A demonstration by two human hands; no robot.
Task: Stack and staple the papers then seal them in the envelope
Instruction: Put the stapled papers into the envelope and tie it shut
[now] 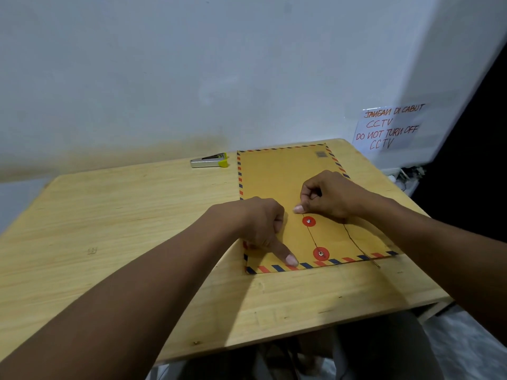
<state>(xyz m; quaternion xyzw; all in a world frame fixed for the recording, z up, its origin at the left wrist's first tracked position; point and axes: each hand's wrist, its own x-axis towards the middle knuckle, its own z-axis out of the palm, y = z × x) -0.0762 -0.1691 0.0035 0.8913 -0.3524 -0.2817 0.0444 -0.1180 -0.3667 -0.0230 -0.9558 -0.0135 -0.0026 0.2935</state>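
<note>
The envelope (pixel 288 193) lay flat on the bench (pixel 137 215), the stapler (pixel 210 161) beyond its far left corner. The left hand (pixel 255 223) pinned its flap with one finger while the right hand (pixel 326 196), fingers pinched on the string (pixel 311 234), stretched it past the upper disc (pixel 309 221), likely to wind it shut.

A white paper sign (pixel 389 129) taped to the wall, beyond and to the right of the right hand (pixel 329 196), reads in red handwriting: "JANGAN DI CABUT CCTV / DO NOT TURN OFF CCTV".
</note>
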